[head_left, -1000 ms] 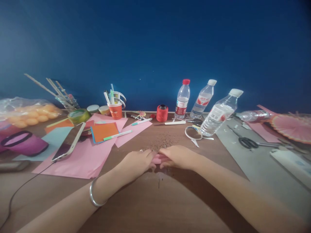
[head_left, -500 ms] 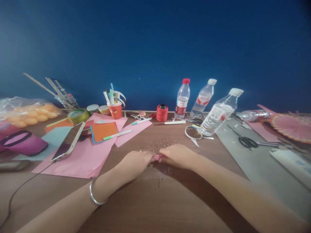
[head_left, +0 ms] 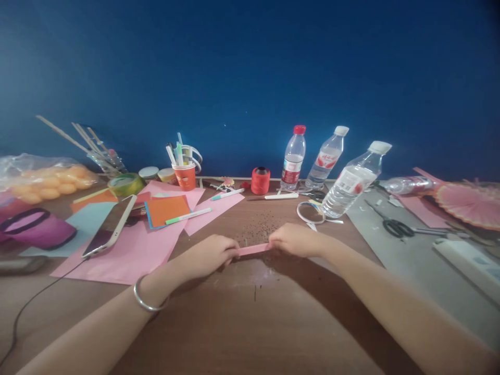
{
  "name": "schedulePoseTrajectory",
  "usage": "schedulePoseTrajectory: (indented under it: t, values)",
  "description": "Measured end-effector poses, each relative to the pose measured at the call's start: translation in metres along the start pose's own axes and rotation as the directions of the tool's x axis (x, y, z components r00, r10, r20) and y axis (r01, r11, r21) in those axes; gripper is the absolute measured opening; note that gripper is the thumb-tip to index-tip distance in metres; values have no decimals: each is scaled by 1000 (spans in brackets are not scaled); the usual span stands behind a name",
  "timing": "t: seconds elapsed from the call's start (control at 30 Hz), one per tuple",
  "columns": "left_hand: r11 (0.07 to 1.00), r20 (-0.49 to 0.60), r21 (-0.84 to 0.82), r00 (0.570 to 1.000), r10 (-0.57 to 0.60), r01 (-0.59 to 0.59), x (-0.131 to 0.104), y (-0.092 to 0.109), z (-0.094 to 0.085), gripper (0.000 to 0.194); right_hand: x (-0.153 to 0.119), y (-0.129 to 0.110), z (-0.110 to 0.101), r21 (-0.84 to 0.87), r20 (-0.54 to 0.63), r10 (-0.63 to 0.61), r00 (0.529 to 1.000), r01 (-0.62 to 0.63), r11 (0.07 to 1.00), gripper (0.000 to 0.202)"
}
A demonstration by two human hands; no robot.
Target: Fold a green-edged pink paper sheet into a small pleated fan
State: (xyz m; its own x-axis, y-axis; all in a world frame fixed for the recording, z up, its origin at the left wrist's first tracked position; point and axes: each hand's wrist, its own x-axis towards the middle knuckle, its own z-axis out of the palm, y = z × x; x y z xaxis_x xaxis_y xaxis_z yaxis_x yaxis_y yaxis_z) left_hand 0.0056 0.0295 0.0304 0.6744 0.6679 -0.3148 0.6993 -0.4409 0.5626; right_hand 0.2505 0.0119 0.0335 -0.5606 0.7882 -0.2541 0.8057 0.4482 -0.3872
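Observation:
A narrow strip of pink paper (head_left: 253, 250) stretches between my two hands over the middle of the table. My left hand (head_left: 214, 255), with a silver bangle on its wrist, pinches the strip's left end. At the other end, the fingers of my right hand (head_left: 297, 240) are closed on the paper. The strip looks folded, but its layers are too small to make out. Many small dark specks (head_left: 261, 225) lie scattered on the tabletop just beyond the strip.
Pink sheets (head_left: 136, 260), a phone (head_left: 111, 226) with a cable and an orange paper square (head_left: 167, 211) lie left. Behind stand a red thread spool (head_left: 260, 181), a pen cup (head_left: 184, 177) and water bottles (head_left: 351, 179). Scissors (head_left: 396, 228) rest on a grey sheet (head_left: 375, 245) at right.
My hands have moved apart, the left one leftward and the right one rightward. More of the pink strip now shows between them.

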Motion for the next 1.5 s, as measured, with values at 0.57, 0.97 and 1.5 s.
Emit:
schedulePoseTrajectory:
  t: [0.57, 0.97, 1.5]
  values:
    - [942, 115, -320, 991, -67, 101, 9, -37, -21, 33, -9, 54, -3, 583, 218, 11, 976, -139, 801, 45]
    - [990, -140, -54, 980, -139, 133, 3, -48, -33, 26, -8, 70, 0, 649, 124, 150, 981, -195, 735, 25]
    - [831, -86, 540, 973, 214, -135, 15, 1, 33, 61, 10, 56, 11, 397, 124, 333, 935, -354, 847, 18]
